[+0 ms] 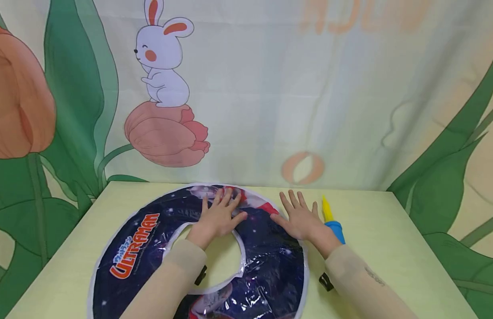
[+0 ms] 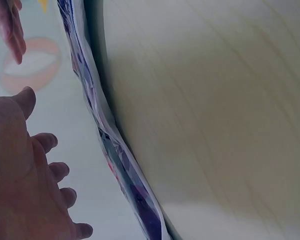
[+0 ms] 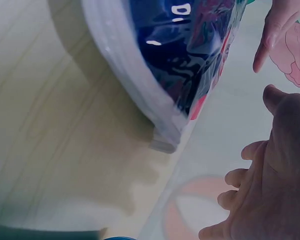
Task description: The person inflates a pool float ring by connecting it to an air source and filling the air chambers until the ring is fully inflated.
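Note:
A dark blue swim ring (image 1: 270, 252) with a white rim and orange ULTRAMAN lettering lies flat and wrinkled on the table. Over its far part, in the head view, is my left hand (image 1: 217, 218), palm down with fingers spread. My right hand (image 1: 301, 220) overlaps the ring's right rim, its fingers straight and spread too. Neither hand grips anything. In the left wrist view the ring's edge (image 2: 102, 107) runs beside the left hand (image 2: 25, 175). A corner of the ring (image 3: 167, 60) shows near the right hand (image 3: 270, 185) in the right wrist view.
Just beyond my right wrist lies a blue cylinder (image 1: 336, 230) with a pointed yellow tip (image 1: 327, 208), partly hidden by the arm. The pale table (image 1: 406, 248) ends at a hanging cloth (image 1: 246, 110) printed with a rabbit and tulips.

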`<state>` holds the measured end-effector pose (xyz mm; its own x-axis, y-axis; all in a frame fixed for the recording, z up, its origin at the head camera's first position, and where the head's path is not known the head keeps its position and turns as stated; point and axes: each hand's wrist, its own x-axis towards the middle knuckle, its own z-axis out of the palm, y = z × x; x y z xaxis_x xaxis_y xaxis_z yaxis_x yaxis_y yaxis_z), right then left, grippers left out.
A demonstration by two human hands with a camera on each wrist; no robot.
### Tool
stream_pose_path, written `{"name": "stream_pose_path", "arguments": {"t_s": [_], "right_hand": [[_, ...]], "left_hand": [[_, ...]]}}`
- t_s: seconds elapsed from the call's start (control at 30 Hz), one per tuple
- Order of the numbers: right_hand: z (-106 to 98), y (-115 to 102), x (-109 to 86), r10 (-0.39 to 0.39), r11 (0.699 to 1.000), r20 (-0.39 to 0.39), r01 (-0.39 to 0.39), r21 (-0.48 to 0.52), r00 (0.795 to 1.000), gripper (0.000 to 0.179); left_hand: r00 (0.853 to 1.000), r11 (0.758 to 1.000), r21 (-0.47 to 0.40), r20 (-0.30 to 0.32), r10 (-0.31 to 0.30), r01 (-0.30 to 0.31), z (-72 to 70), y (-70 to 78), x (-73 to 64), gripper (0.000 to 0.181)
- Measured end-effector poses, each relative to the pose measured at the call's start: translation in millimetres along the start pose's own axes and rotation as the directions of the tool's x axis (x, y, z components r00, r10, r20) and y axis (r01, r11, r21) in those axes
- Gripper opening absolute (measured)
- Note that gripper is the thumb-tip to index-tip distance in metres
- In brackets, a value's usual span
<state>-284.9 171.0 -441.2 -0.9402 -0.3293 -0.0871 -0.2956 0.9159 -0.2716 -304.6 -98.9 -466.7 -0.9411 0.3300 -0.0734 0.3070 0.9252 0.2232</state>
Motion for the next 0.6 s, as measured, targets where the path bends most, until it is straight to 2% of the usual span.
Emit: {"name": "stream_pose_path", "arguments": {"t_s": [0.37,0.6], "right_hand": [[3,3,-1.8,0.007,1.000,-0.003,-0.007,-0.009,1.000,0.082],[1,4,-2.3,-0.012,1.000,-0.007,0.012,-0.012,1.000,0.082]], "left_hand": [[1.000,1.000,-0.027,0.017,-0.003,0.003,-0.9,-0.9,-3.8,0.073],[1.000,1.000,-0.018,0.026,-0.016,0.017,-6.7,-6.0,-12.6,0.072]]}}
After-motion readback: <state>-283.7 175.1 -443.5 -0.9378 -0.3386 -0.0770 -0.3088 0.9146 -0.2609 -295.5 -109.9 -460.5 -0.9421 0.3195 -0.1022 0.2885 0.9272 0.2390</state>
